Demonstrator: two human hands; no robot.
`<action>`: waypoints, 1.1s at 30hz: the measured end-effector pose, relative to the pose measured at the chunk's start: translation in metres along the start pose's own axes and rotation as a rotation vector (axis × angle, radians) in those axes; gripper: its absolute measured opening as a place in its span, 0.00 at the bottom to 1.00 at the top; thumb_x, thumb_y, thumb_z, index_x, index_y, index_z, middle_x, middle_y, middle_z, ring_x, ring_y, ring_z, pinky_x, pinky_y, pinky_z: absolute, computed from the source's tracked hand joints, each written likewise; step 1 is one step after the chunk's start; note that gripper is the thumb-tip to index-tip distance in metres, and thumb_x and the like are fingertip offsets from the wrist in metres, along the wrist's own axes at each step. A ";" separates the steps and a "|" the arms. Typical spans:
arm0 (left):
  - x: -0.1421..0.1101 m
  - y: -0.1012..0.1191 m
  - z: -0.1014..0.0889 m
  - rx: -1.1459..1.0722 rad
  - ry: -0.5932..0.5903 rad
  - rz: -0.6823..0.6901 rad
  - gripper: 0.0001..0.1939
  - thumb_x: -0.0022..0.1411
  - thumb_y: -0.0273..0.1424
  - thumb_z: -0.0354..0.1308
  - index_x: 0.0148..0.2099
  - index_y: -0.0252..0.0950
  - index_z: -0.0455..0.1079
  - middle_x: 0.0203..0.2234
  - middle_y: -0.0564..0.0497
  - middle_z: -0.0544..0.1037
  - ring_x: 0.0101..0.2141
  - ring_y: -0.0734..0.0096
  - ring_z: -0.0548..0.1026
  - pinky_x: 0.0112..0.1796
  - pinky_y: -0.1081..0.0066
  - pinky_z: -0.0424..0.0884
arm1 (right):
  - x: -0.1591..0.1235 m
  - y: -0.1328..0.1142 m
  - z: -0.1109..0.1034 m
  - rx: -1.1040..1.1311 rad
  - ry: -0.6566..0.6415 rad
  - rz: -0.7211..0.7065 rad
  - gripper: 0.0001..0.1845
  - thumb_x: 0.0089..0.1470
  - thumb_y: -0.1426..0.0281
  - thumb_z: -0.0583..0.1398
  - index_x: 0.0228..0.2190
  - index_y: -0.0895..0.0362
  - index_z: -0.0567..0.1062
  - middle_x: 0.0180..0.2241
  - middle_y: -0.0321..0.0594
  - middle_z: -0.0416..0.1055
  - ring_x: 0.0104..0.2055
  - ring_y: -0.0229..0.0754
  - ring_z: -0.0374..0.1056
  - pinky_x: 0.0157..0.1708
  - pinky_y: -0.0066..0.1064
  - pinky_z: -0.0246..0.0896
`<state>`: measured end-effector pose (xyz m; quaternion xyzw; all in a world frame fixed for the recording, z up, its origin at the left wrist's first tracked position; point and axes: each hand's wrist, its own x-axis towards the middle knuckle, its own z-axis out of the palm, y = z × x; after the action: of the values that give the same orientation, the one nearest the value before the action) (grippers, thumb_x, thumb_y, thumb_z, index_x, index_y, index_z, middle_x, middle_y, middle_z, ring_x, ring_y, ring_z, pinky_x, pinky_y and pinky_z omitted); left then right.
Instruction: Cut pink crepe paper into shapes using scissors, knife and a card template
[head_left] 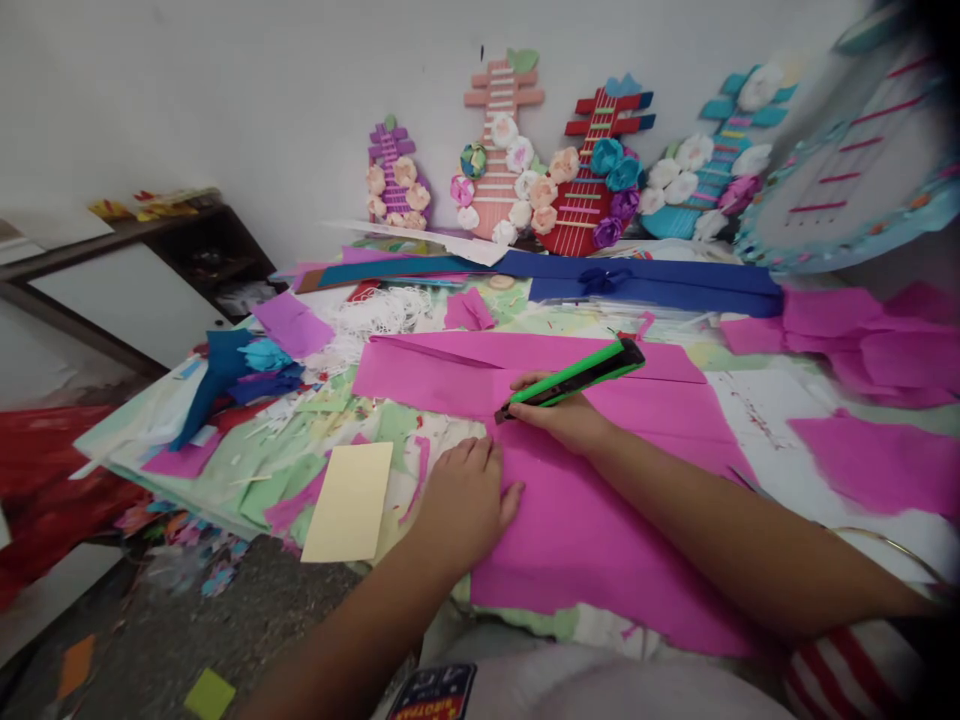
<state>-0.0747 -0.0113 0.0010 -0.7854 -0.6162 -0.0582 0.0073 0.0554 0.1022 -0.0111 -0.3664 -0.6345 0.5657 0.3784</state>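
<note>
A green and black utility knife (574, 378) is gripped in my right hand (559, 415), its tip pointing down and left at the pink sheet. Large pink paper (600, 530) covers the table in front of me, with a folded pink strip (435, 375) along its far side. My left hand (465, 495) lies flat with fingers extended, its thumb over the left edge of the pink paper. Left of that hand rests a cream card (349, 502). The knife's blade is too small to make out clearly.
Several decorated paper instruments, one of them red (589, 195), lean on the back wall. A long blue paper piece (652, 285) lies before them. Pink scraps (885, 345) are piled at right, and a white-doored cabinet (131, 300) stands at left.
</note>
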 end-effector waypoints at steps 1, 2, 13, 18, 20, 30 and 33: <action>0.000 0.001 0.001 -0.004 0.015 0.005 0.23 0.58 0.36 0.46 0.50 0.26 0.61 0.44 0.37 0.68 0.46 0.56 0.64 0.44 0.58 0.60 | 0.000 0.000 0.000 0.012 0.013 0.005 0.16 0.37 0.68 0.62 0.32 0.55 0.67 0.27 0.36 0.73 0.32 0.38 0.70 0.37 0.32 0.62; 0.000 0.002 0.001 -0.008 0.036 0.012 0.22 0.57 0.36 0.47 0.50 0.26 0.61 0.44 0.37 0.69 0.46 0.56 0.64 0.44 0.58 0.61 | 0.000 0.000 0.001 0.027 0.022 0.012 0.16 0.37 0.68 0.62 0.32 0.55 0.67 0.27 0.36 0.73 0.32 0.38 0.70 0.37 0.33 0.62; -0.083 -0.070 -0.014 0.018 0.407 -0.445 0.25 0.55 0.42 0.46 0.48 0.28 0.62 0.42 0.37 0.69 0.44 0.52 0.66 0.44 0.56 0.61 | 0.007 0.008 -0.003 0.243 0.033 0.047 0.20 0.34 0.67 0.65 0.32 0.56 0.68 0.27 0.36 0.72 0.29 0.38 0.70 0.34 0.32 0.63; -0.112 -0.110 0.003 -0.042 0.192 -0.870 0.38 0.50 0.48 0.48 0.54 0.22 0.54 0.45 0.33 0.66 0.47 0.49 0.64 0.43 0.58 0.61 | 0.007 0.003 -0.002 0.399 0.019 0.086 0.19 0.32 0.69 0.65 0.31 0.57 0.68 0.25 0.35 0.72 0.29 0.37 0.69 0.33 0.31 0.63; -0.110 -0.112 0.005 -0.068 0.169 -0.896 0.38 0.47 0.47 0.51 0.52 0.22 0.56 0.44 0.33 0.67 0.46 0.48 0.64 0.43 0.59 0.61 | 0.007 0.000 -0.001 0.437 0.018 0.093 0.19 0.32 0.70 0.66 0.30 0.57 0.68 0.24 0.34 0.71 0.28 0.36 0.69 0.31 0.29 0.63; -0.129 -0.099 -0.014 -0.994 0.330 -1.169 0.22 0.37 0.38 0.60 0.36 0.31 0.69 0.18 0.54 0.71 0.19 0.72 0.68 0.19 0.75 0.61 | 0.007 -0.002 -0.003 0.452 -0.025 0.095 0.18 0.32 0.65 0.65 0.29 0.56 0.68 0.21 0.34 0.70 0.24 0.36 0.68 0.25 0.28 0.63; -0.131 -0.091 -0.009 -1.183 0.383 -1.142 0.26 0.34 0.36 0.63 0.39 0.30 0.67 0.20 0.55 0.71 0.18 0.77 0.66 0.17 0.79 0.58 | 0.007 -0.003 -0.001 0.406 -0.025 0.102 0.19 0.36 0.56 0.62 0.29 0.56 0.68 0.18 0.33 0.68 0.19 0.34 0.63 0.17 0.25 0.58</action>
<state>-0.1941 -0.1168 -0.0088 -0.2041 -0.7749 -0.4981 -0.3312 0.0536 0.1086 -0.0080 -0.3073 -0.4928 0.7048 0.4075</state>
